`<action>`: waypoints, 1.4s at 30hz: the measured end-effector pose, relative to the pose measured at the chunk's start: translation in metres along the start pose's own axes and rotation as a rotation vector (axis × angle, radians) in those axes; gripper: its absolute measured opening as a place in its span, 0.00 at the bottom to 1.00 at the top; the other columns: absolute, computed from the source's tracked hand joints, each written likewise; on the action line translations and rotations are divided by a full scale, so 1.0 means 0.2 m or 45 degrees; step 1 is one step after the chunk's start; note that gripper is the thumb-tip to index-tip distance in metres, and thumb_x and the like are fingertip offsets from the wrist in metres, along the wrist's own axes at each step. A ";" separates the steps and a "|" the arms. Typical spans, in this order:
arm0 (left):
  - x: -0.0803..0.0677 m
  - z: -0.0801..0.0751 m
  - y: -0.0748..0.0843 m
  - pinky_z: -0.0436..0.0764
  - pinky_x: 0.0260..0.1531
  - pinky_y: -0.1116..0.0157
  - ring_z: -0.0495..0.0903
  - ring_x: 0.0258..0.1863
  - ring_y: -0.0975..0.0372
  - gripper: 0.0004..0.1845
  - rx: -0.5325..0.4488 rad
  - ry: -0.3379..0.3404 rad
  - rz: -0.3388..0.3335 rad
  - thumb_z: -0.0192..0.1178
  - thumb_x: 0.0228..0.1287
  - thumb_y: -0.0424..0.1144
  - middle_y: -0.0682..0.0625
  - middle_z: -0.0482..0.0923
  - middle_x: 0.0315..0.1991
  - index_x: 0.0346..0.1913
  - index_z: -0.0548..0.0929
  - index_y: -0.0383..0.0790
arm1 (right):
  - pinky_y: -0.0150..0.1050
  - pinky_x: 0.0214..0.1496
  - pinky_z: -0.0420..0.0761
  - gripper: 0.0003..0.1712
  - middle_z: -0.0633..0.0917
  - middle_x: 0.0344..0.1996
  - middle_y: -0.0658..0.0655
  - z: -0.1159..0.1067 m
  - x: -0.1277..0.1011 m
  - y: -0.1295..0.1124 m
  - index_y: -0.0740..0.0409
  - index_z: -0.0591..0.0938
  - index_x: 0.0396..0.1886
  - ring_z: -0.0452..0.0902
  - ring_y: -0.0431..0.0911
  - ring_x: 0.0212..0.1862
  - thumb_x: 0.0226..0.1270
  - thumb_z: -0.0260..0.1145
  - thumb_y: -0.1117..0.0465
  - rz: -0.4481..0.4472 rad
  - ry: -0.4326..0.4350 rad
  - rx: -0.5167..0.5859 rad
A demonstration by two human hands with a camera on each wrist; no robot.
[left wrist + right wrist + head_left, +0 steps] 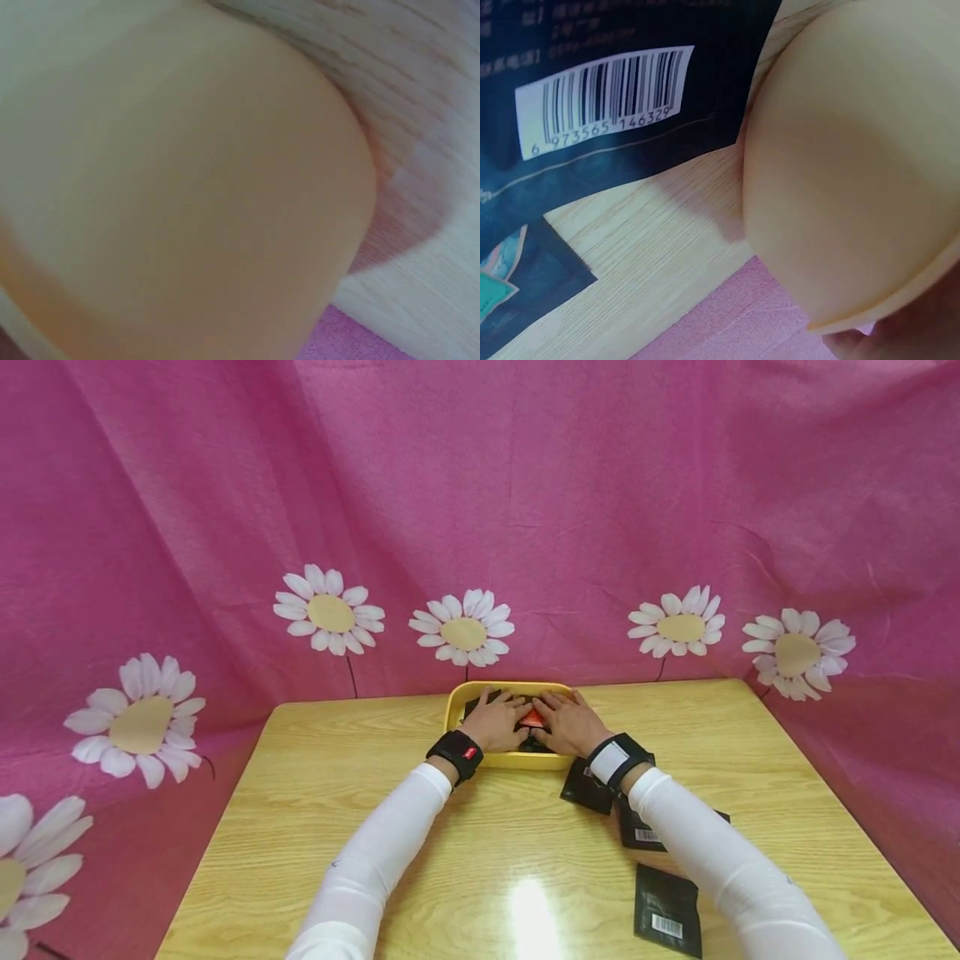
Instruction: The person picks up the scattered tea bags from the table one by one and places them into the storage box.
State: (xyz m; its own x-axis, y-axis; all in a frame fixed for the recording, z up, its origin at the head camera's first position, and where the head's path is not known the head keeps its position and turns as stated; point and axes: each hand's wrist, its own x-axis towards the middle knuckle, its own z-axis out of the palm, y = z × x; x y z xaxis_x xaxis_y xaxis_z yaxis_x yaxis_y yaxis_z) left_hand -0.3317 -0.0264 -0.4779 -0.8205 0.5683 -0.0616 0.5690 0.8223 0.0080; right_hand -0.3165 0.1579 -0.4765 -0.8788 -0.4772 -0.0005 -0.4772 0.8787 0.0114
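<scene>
A yellow tray (457, 702) stands at the far middle of the wooden table and holds several black packets (474, 703), one with a red-orange patch (532, 718). Both hands lie inside it, side by side. My left hand (501, 718) rests flat on the packets with its fingers spread. My right hand (564, 718) lies the same way just to its right, the fingers of the two almost meeting over the red patch. The left wrist view is filled by the blurred tray wall (187, 187). In the right wrist view the tray wall (855, 165) stands next to a barcoded black packet (607, 90).
Three more black packets lie on the table (390, 793) under and beside my right forearm: one (587, 787) near the tray, one (637, 831) behind it, one (667, 910) near the front edge. Pink daisy-printed cloth (480, 510) hangs behind and at both sides.
</scene>
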 end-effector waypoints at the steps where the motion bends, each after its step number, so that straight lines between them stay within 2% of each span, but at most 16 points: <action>1: -0.01 0.00 0.00 0.46 0.75 0.42 0.51 0.79 0.55 0.34 -0.017 0.001 0.002 0.48 0.71 0.61 0.56 0.59 0.76 0.76 0.60 0.56 | 0.65 0.75 0.51 0.40 0.64 0.74 0.63 -0.01 -0.01 0.00 0.57 0.64 0.75 0.57 0.59 0.76 0.71 0.54 0.39 0.003 0.004 0.002; 3: -0.02 -0.02 0.01 0.46 0.75 0.41 0.48 0.79 0.52 0.38 -0.039 0.027 0.015 0.50 0.67 0.64 0.55 0.54 0.78 0.77 0.58 0.57 | 0.68 0.74 0.49 0.41 0.61 0.76 0.61 -0.03 -0.04 0.01 0.53 0.63 0.76 0.53 0.61 0.77 0.70 0.54 0.37 0.012 0.044 0.009; 6: -0.07 -0.06 0.02 0.47 0.74 0.40 0.45 0.79 0.46 0.42 -0.064 0.110 0.044 0.52 0.64 0.66 0.52 0.48 0.80 0.78 0.53 0.60 | 0.71 0.73 0.45 0.44 0.57 0.78 0.58 -0.08 -0.11 0.03 0.46 0.60 0.77 0.46 0.63 0.78 0.67 0.55 0.33 0.026 0.129 0.031; 11: -0.18 -0.14 0.09 0.47 0.74 0.40 0.40 0.79 0.43 0.49 -0.125 0.234 0.146 0.56 0.61 0.67 0.49 0.38 0.81 0.79 0.44 0.60 | 0.75 0.71 0.41 0.49 0.51 0.80 0.56 -0.19 -0.33 0.04 0.42 0.57 0.78 0.38 0.65 0.79 0.62 0.59 0.30 0.009 0.257 0.053; 16: -0.32 -0.19 0.25 0.43 0.76 0.42 0.30 0.79 0.46 0.54 -0.129 0.291 0.255 0.56 0.60 0.68 0.51 0.26 0.81 0.79 0.36 0.58 | 0.76 0.69 0.43 0.54 0.51 0.79 0.58 -0.25 -0.59 0.05 0.42 0.56 0.79 0.38 0.66 0.79 0.57 0.62 0.27 0.002 0.349 0.046; 20: -0.41 -0.17 0.43 0.43 0.76 0.43 0.27 0.79 0.47 0.56 -0.097 0.313 0.347 0.55 0.59 0.71 0.51 0.20 0.79 0.79 0.33 0.55 | 0.77 0.68 0.47 0.58 0.53 0.79 0.60 -0.24 -0.82 0.04 0.43 0.57 0.78 0.41 0.67 0.78 0.52 0.66 0.27 0.012 0.373 0.021; 24: -0.49 -0.10 0.61 0.45 0.75 0.42 0.25 0.78 0.46 0.59 -0.044 0.276 0.433 0.52 0.58 0.74 0.48 0.21 0.79 0.79 0.30 0.52 | 0.77 0.67 0.49 0.60 0.53 0.79 0.59 -0.19 -1.02 0.03 0.43 0.58 0.78 0.42 0.66 0.78 0.48 0.69 0.27 0.044 0.357 0.019; 29: -0.52 -0.02 0.82 0.44 0.76 0.46 0.25 0.79 0.49 0.61 -0.015 0.107 0.499 0.50 0.58 0.76 0.49 0.24 0.80 0.76 0.22 0.53 | 0.75 0.67 0.52 0.61 0.55 0.78 0.59 -0.11 -1.23 0.01 0.47 0.62 0.76 0.47 0.66 0.77 0.46 0.67 0.23 0.115 0.240 0.019; 32: -0.56 0.04 0.93 0.44 0.77 0.49 0.27 0.79 0.52 0.58 0.016 0.000 0.570 0.46 0.59 0.77 0.51 0.23 0.80 0.78 0.28 0.52 | 0.73 0.65 0.57 0.62 0.59 0.77 0.59 -0.06 -1.35 -0.01 0.48 0.62 0.76 0.54 0.66 0.75 0.45 0.65 0.21 0.154 0.163 0.057; 34: -0.58 0.07 0.99 0.46 0.78 0.51 0.32 0.80 0.53 0.55 0.044 -0.048 0.617 0.44 0.60 0.77 0.51 0.26 0.81 0.79 0.37 0.50 | 0.71 0.65 0.60 0.63 0.63 0.75 0.60 -0.02 -1.41 -0.02 0.49 0.63 0.76 0.59 0.64 0.73 0.45 0.66 0.22 0.177 0.108 0.094; 37: -0.60 0.10 1.05 0.50 0.77 0.56 0.39 0.80 0.56 0.50 0.104 -0.091 0.678 0.42 0.63 0.75 0.51 0.35 0.81 0.79 0.47 0.48 | 0.66 0.62 0.68 0.62 0.72 0.69 0.61 0.03 -1.49 -0.04 0.55 0.67 0.73 0.69 0.60 0.67 0.43 0.70 0.25 0.201 0.056 0.145; 42: -0.59 0.13 1.12 0.55 0.76 0.63 0.50 0.78 0.65 0.46 0.130 -0.166 0.754 0.43 0.66 0.72 0.54 0.52 0.78 0.78 0.54 0.48 | 0.54 0.54 0.80 0.54 0.80 0.61 0.58 0.10 -1.56 -0.08 0.63 0.77 0.64 0.79 0.53 0.57 0.42 0.75 0.32 0.189 0.021 0.195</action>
State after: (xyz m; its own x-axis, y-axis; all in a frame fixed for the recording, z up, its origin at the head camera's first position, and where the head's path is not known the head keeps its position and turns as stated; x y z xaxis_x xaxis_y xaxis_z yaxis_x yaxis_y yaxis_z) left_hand -0.1063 0.0894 -0.4939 -0.3533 0.9145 -0.1972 0.9339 0.3571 -0.0171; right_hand -0.0350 0.2926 -0.4957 -0.9399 -0.3413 0.0065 -0.3387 0.9301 -0.1419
